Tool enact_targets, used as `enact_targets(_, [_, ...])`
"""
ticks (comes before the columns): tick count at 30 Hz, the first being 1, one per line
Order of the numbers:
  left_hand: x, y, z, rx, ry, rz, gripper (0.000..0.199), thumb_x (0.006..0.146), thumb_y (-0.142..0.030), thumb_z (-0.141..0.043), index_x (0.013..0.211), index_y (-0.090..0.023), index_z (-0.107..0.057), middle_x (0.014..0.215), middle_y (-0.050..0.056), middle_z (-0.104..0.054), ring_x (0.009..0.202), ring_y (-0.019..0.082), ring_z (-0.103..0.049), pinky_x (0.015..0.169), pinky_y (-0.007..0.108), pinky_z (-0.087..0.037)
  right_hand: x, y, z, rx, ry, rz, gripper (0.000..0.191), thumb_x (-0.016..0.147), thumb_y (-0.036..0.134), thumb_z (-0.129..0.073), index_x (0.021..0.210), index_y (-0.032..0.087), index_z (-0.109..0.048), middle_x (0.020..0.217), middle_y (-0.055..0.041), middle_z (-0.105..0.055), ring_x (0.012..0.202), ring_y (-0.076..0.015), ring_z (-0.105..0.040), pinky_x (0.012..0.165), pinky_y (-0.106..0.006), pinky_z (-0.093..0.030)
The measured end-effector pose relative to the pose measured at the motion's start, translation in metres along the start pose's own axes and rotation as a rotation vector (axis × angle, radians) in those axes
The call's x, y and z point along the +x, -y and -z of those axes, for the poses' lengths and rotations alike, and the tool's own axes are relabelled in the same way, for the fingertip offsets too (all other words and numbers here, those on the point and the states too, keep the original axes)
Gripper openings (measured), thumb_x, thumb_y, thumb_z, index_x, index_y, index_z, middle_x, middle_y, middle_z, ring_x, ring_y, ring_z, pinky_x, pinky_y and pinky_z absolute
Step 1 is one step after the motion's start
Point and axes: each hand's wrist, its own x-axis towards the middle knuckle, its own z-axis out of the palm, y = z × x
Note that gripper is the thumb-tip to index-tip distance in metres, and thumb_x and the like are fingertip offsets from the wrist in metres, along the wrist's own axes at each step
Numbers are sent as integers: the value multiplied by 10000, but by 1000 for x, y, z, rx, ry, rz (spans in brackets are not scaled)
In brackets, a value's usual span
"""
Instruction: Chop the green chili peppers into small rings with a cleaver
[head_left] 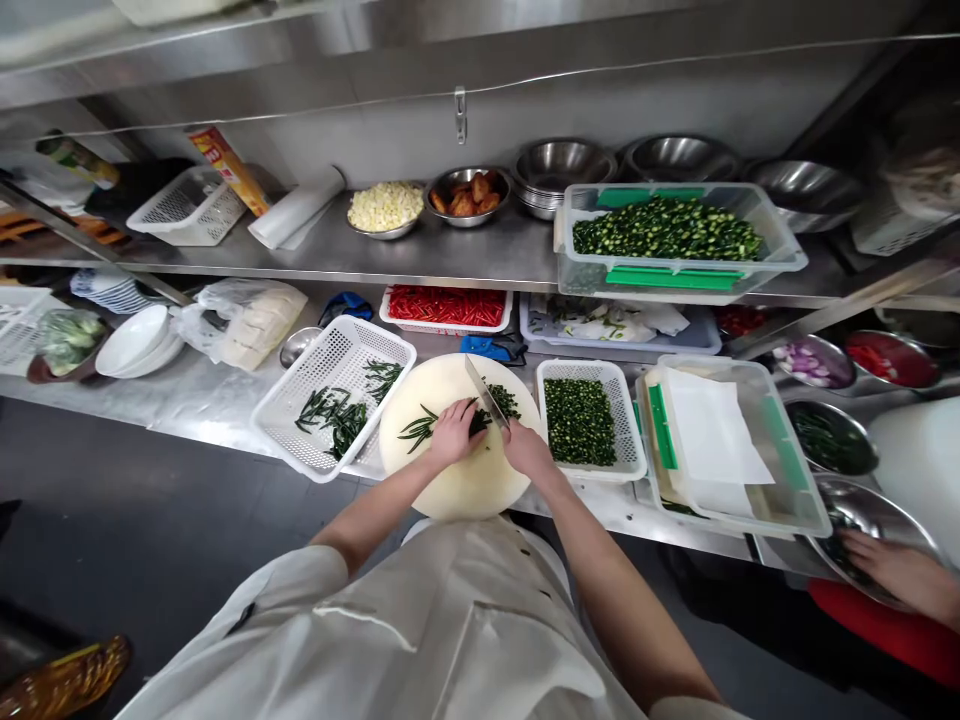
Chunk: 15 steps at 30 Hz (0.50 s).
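Observation:
On the round white cutting board, my left hand presses down on a bunch of long green chili peppers, fingers curled over them. My right hand is closed round the handle of a knife, whose blade points away from me beside my left fingertips. Chopped green pieces lie to the right of the blade. Left of the board, a white perforated basket holds whole green peppers. To the right, another white basket is full of chopped green pieces.
A clear plastic box with white paper stands farther right. Another person's hand reaches into a metal bowl there. Behind the board are a tray of red chilies and a steel shelf carrying bowls and a box of chopped greens.

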Motion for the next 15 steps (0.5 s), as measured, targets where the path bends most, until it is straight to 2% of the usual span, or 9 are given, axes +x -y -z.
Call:
enact_targets(5, [8,11,15,-148,-2,-93,563,904,-437,-781,1392,-208,-619,1424,153,-591,1368,338,-545,1191,507,-486,0,7,2,-13,-3,-5,370,1140,339,-353,1352,179,-611,1182,-179,-771,1107,-304,-746,909,-365,-500])
enact_targets(10, [21,16,24,-225,71,-206,408,904,-382,-777,1272,-237,-677,1342,124,-599,1300,309,-554,1143,480,-511,3,10,20,-22,-4,24,373,1136,344,-357,1262,183,-669,1222,-177,-765,1145,-300,-733,917,-357,-503])
enact_targets(15, [19,22,22,-235,101,-308,208,972,-316,-676,1159,-228,-702,1273,114,-635,1249,280,-561,1129,454,-491,10,25,22,-34,-4,13,370,1129,345,-382,1293,196,-678,1249,-179,-761,1134,-294,-737,922,-360,-509])
